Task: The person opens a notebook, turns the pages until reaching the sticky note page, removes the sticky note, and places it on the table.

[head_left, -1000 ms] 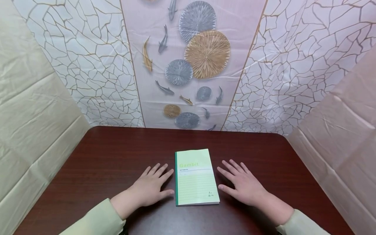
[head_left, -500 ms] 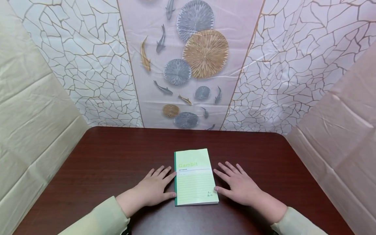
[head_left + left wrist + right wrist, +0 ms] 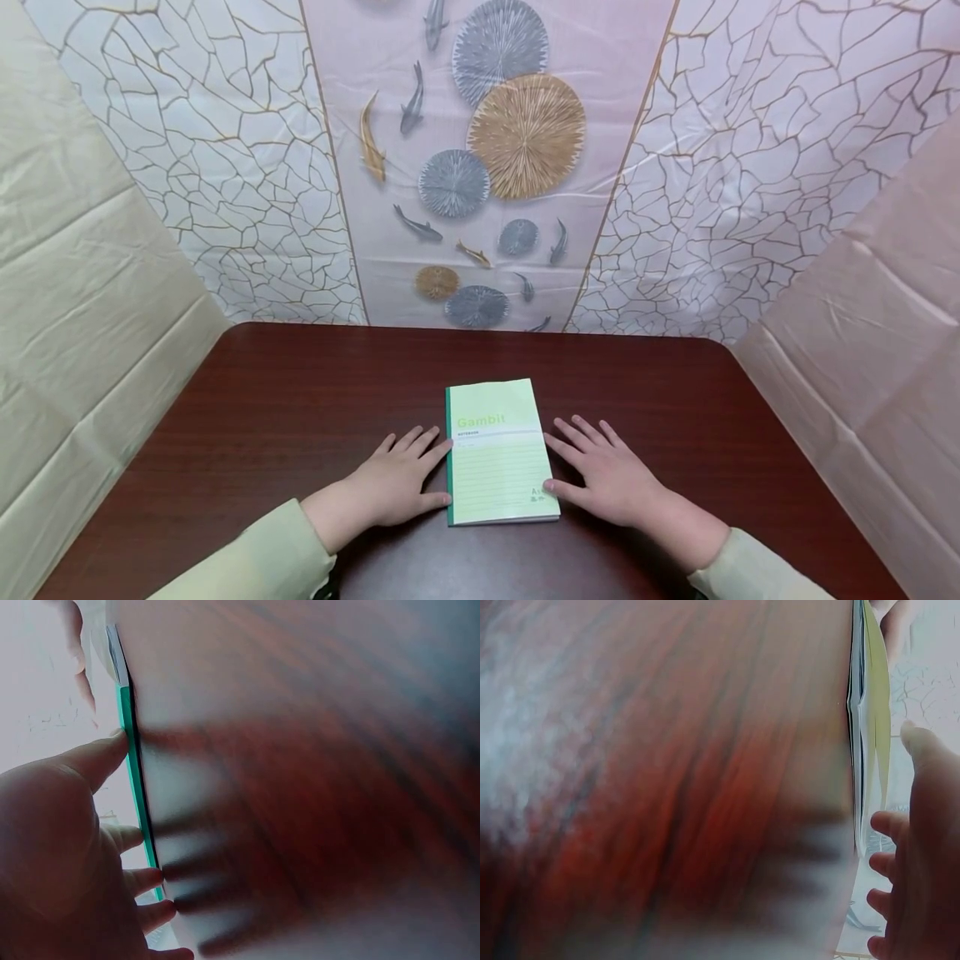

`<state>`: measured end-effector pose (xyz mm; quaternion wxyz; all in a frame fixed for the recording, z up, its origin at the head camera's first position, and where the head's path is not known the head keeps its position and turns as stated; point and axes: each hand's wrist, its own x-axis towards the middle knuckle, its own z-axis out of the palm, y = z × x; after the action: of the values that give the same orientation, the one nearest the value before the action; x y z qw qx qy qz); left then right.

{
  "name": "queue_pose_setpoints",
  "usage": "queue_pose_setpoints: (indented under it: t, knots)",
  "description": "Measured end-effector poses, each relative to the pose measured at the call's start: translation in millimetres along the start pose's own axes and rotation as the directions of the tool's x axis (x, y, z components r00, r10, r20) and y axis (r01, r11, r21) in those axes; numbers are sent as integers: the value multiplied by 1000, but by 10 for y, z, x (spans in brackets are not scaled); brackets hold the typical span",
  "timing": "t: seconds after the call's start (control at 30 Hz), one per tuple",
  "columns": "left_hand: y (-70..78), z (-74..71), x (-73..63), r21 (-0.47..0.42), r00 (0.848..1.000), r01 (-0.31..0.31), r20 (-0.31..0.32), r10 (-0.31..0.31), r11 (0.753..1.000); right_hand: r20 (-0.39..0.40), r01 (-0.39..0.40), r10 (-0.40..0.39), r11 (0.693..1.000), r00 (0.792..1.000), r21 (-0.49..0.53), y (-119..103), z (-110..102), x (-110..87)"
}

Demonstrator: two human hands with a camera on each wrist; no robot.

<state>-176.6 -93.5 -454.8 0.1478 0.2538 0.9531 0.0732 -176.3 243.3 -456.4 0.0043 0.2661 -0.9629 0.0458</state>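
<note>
A light green notebook [image 3: 498,467] with a dark green spine lies flat in the middle of the table, its cover printed "Gambit". On its left my left hand [image 3: 393,483] has its fingers spread, with thumb tip and index fingertip right at the spine. The left wrist view shows that thumb meeting the green spine [image 3: 135,772]. My right hand [image 3: 611,479] is spread too; its thumb tip overlaps the notebook's right edge in the head view, and the index fingertip is close beside that edge. In the right wrist view the page edges [image 3: 859,750] face this hand.
The dark reddish-brown table [image 3: 315,383] has rounded far corners. Behind it hangs a patterned cloth [image 3: 465,167] with fish and round leaf shapes. Plain beige cloth walls [image 3: 97,275] stand at the left and right. Pale green sleeves [image 3: 270,550] cover both forearms.
Both hands have moved inward, from just beside the notebook to its left and right edges. The notebook still lies in the same place on the table.
</note>
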Motion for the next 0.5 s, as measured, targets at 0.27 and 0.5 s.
queue_pose_setpoints:
  t: [0.27, 0.5]
  knots:
    - [0, 10, 8, -8, 1000, 0, 2, 0, 1000, -9, 13, -13, 1000, 1000, -17, 3, 3, 5]
    - [-1, 7, 6, -20, 1000, 7, 10, -7, 1000, -26, 21, -21, 1000, 999, -21, -10, -10, 8]
